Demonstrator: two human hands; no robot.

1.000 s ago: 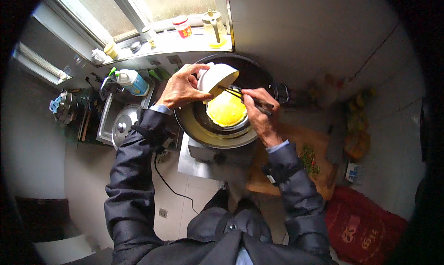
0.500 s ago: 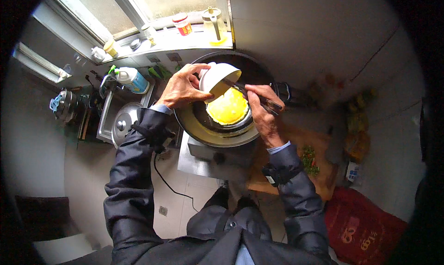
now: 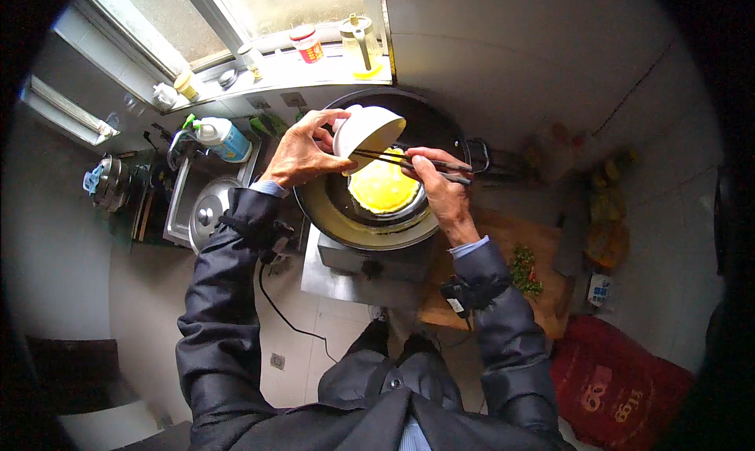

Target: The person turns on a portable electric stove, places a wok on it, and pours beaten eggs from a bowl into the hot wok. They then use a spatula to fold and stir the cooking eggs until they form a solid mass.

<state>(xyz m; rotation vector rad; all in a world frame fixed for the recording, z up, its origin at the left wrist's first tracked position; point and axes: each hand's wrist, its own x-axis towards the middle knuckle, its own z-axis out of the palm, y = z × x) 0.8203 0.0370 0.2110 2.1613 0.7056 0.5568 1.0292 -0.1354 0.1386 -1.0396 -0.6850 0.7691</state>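
Note:
My left hand [image 3: 307, 150] grips a white bowl [image 3: 366, 127] by its rim and base, tipped over the wok [image 3: 330, 223]. Below it, a round yellow layer of egg [image 3: 384, 187] with a pale frilled edge lies in the wok. My right hand [image 3: 442, 182] holds a pair of dark chopsticks [image 3: 385, 159], their tips at the bowl's mouth. Both hands are closed on what they hold. The bowl's inside is only partly visible.
The wok stands on a metal stove [image 3: 334, 274]. On the right, a wooden cutting board [image 3: 480, 250] bears chopped greens [image 3: 525, 272], with a cleaver [image 3: 568, 242] beside it. At left are a sink [image 3: 182, 207], a pot lid [image 3: 208, 213] and a detergent bottle [image 3: 224, 139]. Jars line the windowsill [image 3: 275, 68].
The chopsticks have swung to a flatter angle, their tips moving left across the bowl's mouth. The bowl has shifted slightly left, staying tilted over the egg.

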